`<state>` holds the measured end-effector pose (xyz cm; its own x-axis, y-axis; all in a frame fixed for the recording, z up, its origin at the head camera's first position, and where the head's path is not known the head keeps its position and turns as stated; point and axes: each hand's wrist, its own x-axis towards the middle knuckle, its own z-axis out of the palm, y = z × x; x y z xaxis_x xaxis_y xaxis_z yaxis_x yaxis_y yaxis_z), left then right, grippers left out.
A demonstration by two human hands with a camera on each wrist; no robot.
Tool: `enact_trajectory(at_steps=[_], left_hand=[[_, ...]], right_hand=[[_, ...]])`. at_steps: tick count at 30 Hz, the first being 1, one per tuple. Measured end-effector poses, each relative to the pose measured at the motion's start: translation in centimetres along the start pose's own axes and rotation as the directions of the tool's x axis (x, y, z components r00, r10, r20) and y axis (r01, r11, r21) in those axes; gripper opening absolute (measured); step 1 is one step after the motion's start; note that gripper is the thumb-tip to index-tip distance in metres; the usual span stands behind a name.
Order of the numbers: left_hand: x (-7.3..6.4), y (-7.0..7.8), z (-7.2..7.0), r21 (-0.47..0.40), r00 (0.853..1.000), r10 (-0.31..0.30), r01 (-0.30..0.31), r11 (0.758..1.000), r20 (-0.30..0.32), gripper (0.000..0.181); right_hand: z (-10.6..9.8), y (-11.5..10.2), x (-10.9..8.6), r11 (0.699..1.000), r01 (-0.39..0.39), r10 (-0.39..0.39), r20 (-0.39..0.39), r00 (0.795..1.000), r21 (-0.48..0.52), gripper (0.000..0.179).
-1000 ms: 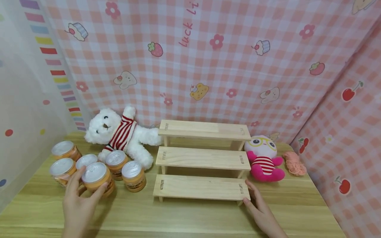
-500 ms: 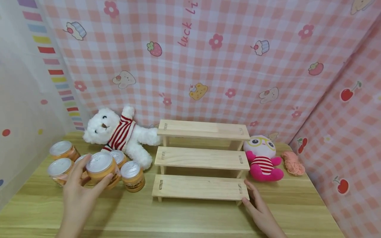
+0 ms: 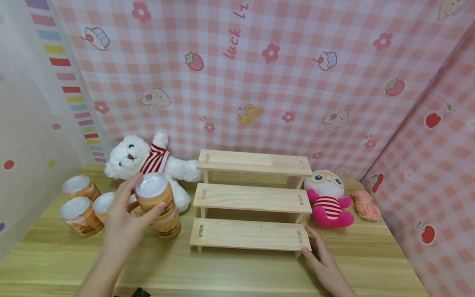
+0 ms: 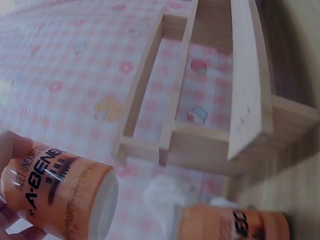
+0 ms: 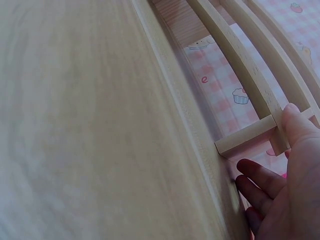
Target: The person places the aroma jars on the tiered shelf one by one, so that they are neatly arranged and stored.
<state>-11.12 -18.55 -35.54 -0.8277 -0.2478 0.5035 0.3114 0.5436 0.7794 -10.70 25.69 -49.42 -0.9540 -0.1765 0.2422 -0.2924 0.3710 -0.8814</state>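
My left hand (image 3: 127,225) holds an orange canister (image 3: 152,187) with a silvery lid, thumb on one side and fingers on the other. In the head view it overlaps another canister (image 3: 168,227) standing on the table. The left wrist view shows the held canister (image 4: 62,192) tilted, with dark lettering, above a standing canister (image 4: 232,224). A three-tier wooden stand (image 3: 250,234) sits to the right. At the right end of its lowest step, my right hand (image 3: 323,258) grips the board between thumb and index finger, while the other fingers (image 5: 262,180) hang loosely below.
Several more canisters (image 3: 82,220) stand at the left. Behind them lies a white teddy bear (image 3: 128,159) in a striped top. A pink plush doll (image 3: 330,202) and peach yarn (image 3: 366,205) are right of the stand. A dark object (image 3: 140,293) shows at the bottom edge.
My left hand has lifted the canister from among the others and carried it right, toward the stand. The right hand has stayed on the lowest step.
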Motion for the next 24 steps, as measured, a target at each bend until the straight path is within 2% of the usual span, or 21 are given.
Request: enact_trajectory(at_steps=[6,12,24], left_hand=[[0.9,1.6,1.4,-0.077,0.997,0.021,-0.015,0.997,0.076,0.075],[1.6,2.3,3.5,-0.173,0.990,0.061,-0.038,0.984,0.130,0.074],[3.4,4.5,7.5,-0.298,0.959,0.145,-0.069,0.952,0.242,0.074]], right_hand=[[0.0,0.1,0.0,1.000,0.004,-0.004,0.005,1.000,0.006,0.052],[-0.2,0.2,0.1,1.000,-0.001,0.001,-0.001,1.000,-0.006,0.052],[0.0,0.4,0.1,0.999,0.035,-0.035,-0.002,0.999,-0.002,0.052]])
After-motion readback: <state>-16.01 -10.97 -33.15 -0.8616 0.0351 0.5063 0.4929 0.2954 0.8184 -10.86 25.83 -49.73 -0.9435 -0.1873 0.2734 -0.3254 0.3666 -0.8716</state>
